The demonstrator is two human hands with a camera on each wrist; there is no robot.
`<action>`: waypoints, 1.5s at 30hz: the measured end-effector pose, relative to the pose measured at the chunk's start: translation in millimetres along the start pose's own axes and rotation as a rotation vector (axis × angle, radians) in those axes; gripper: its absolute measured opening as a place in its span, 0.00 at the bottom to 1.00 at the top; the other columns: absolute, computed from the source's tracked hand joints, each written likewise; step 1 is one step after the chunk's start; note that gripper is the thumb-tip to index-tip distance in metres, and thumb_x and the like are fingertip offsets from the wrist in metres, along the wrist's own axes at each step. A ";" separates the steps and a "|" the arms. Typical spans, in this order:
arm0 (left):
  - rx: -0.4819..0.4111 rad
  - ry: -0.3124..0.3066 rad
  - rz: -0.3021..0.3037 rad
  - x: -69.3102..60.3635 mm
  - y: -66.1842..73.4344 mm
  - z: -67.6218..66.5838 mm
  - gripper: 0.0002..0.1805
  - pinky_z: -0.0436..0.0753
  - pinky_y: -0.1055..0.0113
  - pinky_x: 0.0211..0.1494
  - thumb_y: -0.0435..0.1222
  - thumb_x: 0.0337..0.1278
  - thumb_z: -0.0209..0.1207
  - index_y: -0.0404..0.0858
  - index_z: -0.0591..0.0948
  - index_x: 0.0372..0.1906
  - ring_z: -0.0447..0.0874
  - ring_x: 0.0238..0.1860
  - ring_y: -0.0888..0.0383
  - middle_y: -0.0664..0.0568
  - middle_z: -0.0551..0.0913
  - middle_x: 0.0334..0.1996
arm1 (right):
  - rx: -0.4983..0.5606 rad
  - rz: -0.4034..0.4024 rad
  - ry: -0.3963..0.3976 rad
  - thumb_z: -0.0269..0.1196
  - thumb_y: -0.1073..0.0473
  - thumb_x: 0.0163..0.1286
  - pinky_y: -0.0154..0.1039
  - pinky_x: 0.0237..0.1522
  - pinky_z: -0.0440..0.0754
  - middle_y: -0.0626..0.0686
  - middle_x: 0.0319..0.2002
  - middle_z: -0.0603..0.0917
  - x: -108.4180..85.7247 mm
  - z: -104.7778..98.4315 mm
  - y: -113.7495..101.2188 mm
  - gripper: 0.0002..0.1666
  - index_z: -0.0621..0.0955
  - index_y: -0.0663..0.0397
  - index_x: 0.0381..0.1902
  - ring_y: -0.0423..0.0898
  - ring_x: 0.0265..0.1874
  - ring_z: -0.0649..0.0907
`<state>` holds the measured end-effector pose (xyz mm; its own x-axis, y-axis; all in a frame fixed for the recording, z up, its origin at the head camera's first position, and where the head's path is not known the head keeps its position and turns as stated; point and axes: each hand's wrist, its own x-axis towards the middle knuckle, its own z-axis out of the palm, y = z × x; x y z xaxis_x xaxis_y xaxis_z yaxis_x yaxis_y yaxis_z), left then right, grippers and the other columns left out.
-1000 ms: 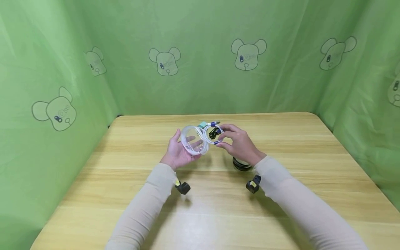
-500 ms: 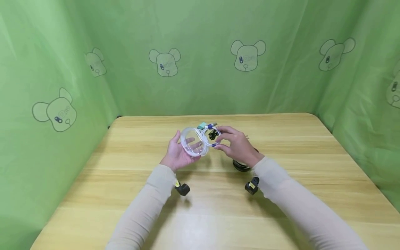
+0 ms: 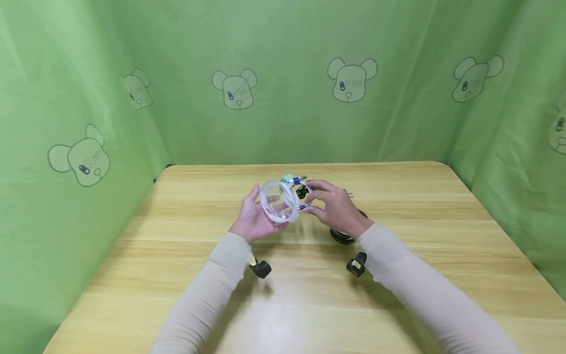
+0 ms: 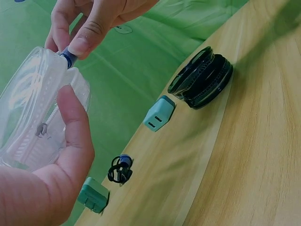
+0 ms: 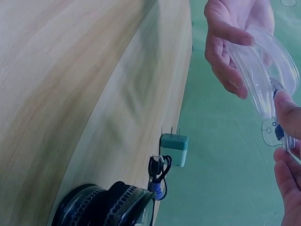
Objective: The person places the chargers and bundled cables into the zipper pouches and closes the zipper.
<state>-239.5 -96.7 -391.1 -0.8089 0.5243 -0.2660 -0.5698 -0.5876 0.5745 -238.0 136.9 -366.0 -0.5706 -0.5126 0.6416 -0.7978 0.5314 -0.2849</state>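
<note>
My left hand (image 3: 257, 216) holds up a clear round zip case (image 3: 279, 201), thumb at one side and fingers behind it. In the left wrist view, a zip and its grey puller (image 4: 41, 129) show on the case's side. My right hand (image 3: 338, 204) pinches a coiled white USB cable (image 3: 305, 184) bound with blue ties, its metal plug at the top. The coil overlaps the case's right side; the right wrist view shows its lower part, with a blue tie (image 5: 279, 132), sticking out. How deep it sits inside is hard to tell.
On the wooden table (image 3: 283, 305) lie a black round zip case (image 4: 202, 77), a teal two-port charger (image 4: 160, 113), a green plug charger (image 4: 94, 194) and a coiled black cable (image 4: 121, 169) with a blue tie. Green curtains (image 3: 283, 132) stand around the table.
The white cable coil has moved left and slightly down with my right hand, now overlapping the clear case more. The case has shifted slightly right.
</note>
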 end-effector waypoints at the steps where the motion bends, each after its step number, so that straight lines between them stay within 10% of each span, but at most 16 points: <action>1: 0.001 0.000 -0.001 0.1 0.1 0.1 0.46 0.73 0.57 0.53 0.69 0.64 0.32 0.43 0.48 0.76 0.61 0.67 0.42 0.39 0.56 0.71 | -0.001 -0.003 0.001 0.77 0.64 0.49 0.46 0.51 0.81 0.62 0.53 0.81 0.0 0.2 0.1 0.12 0.84 0.60 0.29 0.56 0.49 0.83; 13: 0.001 -0.013 -0.006 3.1 -0.4 1.0 0.44 0.72 0.55 0.58 0.69 0.64 0.32 0.46 0.52 0.75 0.61 0.67 0.42 0.39 0.57 0.72 | -0.008 -0.026 0.012 0.78 0.63 0.47 0.46 0.51 0.81 0.62 0.52 0.81 1.3 1.9 0.4 0.13 0.85 0.59 0.29 0.57 0.49 0.83; 21: 0.005 -0.043 -0.017 4.6 -2.2 1.1 0.43 0.47 0.38 0.71 0.69 0.63 0.32 0.50 0.52 0.76 0.54 0.71 0.38 0.39 0.56 0.73 | -0.022 -0.024 -0.001 0.78 0.61 0.47 0.47 0.51 0.81 0.62 0.53 0.81 0.3 3.7 0.2 0.13 0.86 0.59 0.31 0.57 0.47 0.83; 45: -0.050 -0.046 0.007 10.2 -6.5 1.4 0.40 0.63 0.47 0.69 0.65 0.67 0.34 0.46 0.54 0.75 0.60 0.69 0.40 0.37 0.58 0.71 | -0.020 -0.002 -0.021 0.77 0.61 0.49 0.47 0.51 0.81 0.62 0.52 0.80 -1.8 7.2 0.8 0.14 0.85 0.61 0.33 0.57 0.48 0.83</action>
<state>-243.9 -86.6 -396.5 -0.8062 0.5471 -0.2254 -0.5714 -0.6210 0.5365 -239.1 133.4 -372.5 -0.5729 -0.5280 0.6269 -0.7952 0.5433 -0.2691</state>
